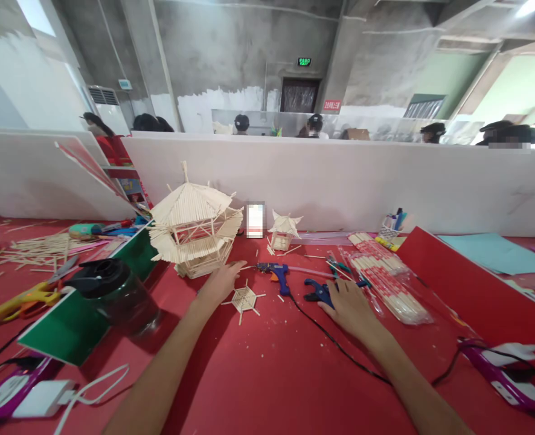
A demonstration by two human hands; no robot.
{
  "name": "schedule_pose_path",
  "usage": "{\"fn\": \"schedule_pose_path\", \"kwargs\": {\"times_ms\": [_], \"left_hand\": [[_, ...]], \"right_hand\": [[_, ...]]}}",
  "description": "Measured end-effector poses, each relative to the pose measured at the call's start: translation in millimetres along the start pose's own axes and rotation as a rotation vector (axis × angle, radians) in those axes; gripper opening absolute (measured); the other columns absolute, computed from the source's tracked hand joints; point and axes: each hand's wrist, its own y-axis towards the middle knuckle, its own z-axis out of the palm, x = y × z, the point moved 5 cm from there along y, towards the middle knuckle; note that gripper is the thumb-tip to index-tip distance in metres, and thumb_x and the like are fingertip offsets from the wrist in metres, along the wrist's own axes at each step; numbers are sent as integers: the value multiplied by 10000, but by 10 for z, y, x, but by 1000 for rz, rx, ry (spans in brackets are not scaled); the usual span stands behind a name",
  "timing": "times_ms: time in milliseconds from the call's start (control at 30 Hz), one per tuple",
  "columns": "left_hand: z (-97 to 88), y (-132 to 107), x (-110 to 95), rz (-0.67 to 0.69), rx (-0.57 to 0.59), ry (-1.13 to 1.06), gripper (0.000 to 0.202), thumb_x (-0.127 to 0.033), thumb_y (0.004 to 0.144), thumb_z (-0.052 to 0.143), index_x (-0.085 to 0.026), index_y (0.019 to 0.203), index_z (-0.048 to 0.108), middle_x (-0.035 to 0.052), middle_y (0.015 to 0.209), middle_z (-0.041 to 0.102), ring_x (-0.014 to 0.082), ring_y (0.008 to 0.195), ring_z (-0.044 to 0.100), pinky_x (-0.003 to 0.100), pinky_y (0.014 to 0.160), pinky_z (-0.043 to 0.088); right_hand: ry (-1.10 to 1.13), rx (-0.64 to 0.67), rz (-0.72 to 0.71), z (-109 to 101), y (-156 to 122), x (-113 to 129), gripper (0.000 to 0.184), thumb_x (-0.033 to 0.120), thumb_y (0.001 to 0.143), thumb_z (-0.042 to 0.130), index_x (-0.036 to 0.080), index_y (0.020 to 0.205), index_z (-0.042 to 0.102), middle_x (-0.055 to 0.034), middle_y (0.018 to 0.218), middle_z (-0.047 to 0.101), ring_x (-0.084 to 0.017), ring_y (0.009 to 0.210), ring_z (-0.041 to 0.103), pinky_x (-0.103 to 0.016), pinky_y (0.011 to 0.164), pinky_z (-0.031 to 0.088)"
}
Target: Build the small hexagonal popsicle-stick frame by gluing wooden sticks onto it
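My left hand (221, 283) is closed beside the large pavilion model, its fingertips on what looks like a thin wooden stick (248, 267). Just below that hand lies a small hexagonal stick web (244, 299) with spokes sticking out. A blue glue gun (279, 276) rests on its side between my hands, its nozzle near the stick. My right hand (351, 305) is around a blue hand cutter (319, 292), with its jaws pointing left; the palm hides part of it. Beyond those fingers lies a teal-handled tool (339, 266), partly covered.
A large stick pavilion (195, 226) and a small one (284, 231) stand at the back. Bagged sticks (392, 281) lie right. At left are a dark bottle (120, 296), a green divider (63, 329) and yellow-handled scissors (23, 300). A black cord (335, 343) crosses the red table.
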Motion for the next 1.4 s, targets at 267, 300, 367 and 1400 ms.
{"fn": "schedule_pose_path", "kwargs": {"times_ms": [267,300,367,1400], "left_hand": [[-226,-274,101,-8,-158,-36,208,-162,932,460,-185,968,664,77,995,696,210,926,645,318,842,483],[-243,-304,100,-1,-182,-64,210,-196,941,462,-190,965,671,71,980,703,209,912,648,317,827,486],[-269,-360,88,12,-222,-116,221,-263,951,471,-203,967,683,61,959,716,211,894,657,312,797,492],[91,-525,-186,202,-17,-324,142,-257,968,457,-203,870,545,89,1149,611,216,1106,551,348,914,441]], "right_hand": [[144,-79,-17,-264,61,172,441,392,895,582,125,1247,597,-190,1220,615,-350,1131,539,-477,997,349],[200,-85,-37,-346,94,232,419,377,905,568,129,1241,599,-174,1202,627,-333,1115,551,-455,995,357],[325,-94,-95,-516,175,386,379,342,931,523,137,1243,592,-153,1185,641,-293,1091,572,-407,984,377],[1881,-210,255,-52,661,749,477,453,691,729,250,958,390,9,924,543,-137,643,581,-290,576,522]]}}
